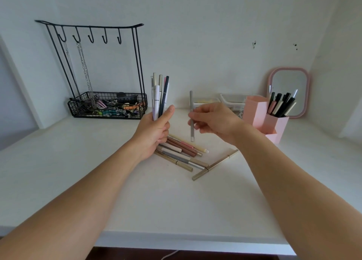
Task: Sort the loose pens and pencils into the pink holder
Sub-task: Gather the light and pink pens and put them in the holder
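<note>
**A:** Pens and pencils, loose pile: where relative to the pink holder?

**B:** Pile lies flat on the white desk, nearer the camera than the holder and to its left, well apart from it. One gold pencil lies angled at the pile's holder-side edge, its middle touching the tips of the others.

**A:** Hands?

**B:** Left hand is above the far-left end of the pile, fingers curled round an upright bundle of pens, thumb pressed across the front. Right hand is between that bundle and the holder, in the air, fingertips pinching a single grey pen near its middle. Pen is about vertical, clear of the desk.

**A:** Holder itself?

**B:** Upright near the desk's back, right of both hands. Its tall rear compartment already has several dark pens leaning right. Whether the lower front compartment holds anything I cannot tell.

**A:** Further back?

**B:** Pink-framed mirror just behind the holder, against the wall. Clear plastic box just left of the holder. Black wire rack with hooks and a chain far left of the holder, basket full of small items.
</note>
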`<move>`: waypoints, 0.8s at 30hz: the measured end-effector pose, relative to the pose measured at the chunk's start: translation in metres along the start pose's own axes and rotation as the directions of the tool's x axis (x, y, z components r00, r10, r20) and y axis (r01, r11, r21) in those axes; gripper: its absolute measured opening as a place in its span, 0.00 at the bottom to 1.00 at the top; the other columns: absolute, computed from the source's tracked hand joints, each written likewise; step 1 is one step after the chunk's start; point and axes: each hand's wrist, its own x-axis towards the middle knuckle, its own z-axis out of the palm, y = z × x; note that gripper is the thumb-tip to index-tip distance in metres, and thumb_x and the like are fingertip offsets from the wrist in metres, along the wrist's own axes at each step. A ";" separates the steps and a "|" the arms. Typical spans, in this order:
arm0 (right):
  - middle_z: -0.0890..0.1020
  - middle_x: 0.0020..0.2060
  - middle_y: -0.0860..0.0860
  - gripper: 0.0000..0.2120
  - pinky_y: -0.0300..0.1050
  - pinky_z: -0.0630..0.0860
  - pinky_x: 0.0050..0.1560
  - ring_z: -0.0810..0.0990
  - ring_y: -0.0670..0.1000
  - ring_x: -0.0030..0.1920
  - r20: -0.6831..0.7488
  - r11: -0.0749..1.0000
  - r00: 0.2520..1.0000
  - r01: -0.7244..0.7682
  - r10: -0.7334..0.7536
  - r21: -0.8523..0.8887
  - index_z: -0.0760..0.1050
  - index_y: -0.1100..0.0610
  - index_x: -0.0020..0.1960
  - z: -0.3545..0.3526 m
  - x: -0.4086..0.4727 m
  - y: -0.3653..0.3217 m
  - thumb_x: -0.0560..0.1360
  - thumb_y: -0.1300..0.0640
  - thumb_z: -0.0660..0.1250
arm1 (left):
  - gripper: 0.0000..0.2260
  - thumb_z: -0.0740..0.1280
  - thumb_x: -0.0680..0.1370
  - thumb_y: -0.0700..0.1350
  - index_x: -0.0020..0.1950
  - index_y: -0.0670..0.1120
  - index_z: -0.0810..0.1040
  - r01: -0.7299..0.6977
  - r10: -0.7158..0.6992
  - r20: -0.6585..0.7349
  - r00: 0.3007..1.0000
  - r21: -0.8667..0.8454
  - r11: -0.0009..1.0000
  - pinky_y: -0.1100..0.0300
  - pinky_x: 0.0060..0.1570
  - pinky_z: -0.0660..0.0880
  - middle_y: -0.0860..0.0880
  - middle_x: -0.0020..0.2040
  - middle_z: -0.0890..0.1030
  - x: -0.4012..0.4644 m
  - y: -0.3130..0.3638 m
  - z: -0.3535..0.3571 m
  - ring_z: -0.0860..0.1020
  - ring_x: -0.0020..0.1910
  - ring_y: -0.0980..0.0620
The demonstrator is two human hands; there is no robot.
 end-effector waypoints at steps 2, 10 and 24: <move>0.85 0.40 0.59 0.04 0.38 0.79 0.35 0.82 0.50 0.34 0.025 0.977 0.997 0.061 -0.067 0.207 0.76 0.62 0.49 0.005 -0.001 -0.003 0.76 0.64 0.70 | 0.19 0.77 0.69 0.59 0.39 0.51 0.70 -0.024 0.024 0.053 0.998 0.004 1.000 0.64 0.22 0.57 0.54 0.27 0.62 -0.001 -0.002 0.002 0.58 0.24 0.56; 0.85 0.41 0.60 0.05 0.42 0.82 0.45 0.84 0.54 0.41 0.095 0.944 0.987 0.096 -0.132 0.315 0.80 0.67 0.47 0.023 -0.002 0.004 0.75 0.64 0.72 | 0.12 0.80 0.64 0.55 0.41 0.56 0.81 -0.116 0.087 0.139 0.986 0.216 0.970 0.66 0.21 0.64 0.57 0.27 0.72 -0.003 -0.005 0.006 0.69 0.22 0.60; 0.84 0.37 0.56 0.10 0.41 0.74 0.35 0.78 0.47 0.34 -0.097 0.867 0.977 0.119 -0.188 -0.484 0.84 0.61 0.45 0.011 0.005 0.006 0.75 0.54 0.71 | 0.09 0.65 0.82 0.51 0.48 0.47 0.71 -0.107 0.120 -0.044 0.992 0.218 0.970 0.61 0.22 0.70 0.51 0.28 0.76 0.004 -0.005 -0.001 0.78 0.27 0.51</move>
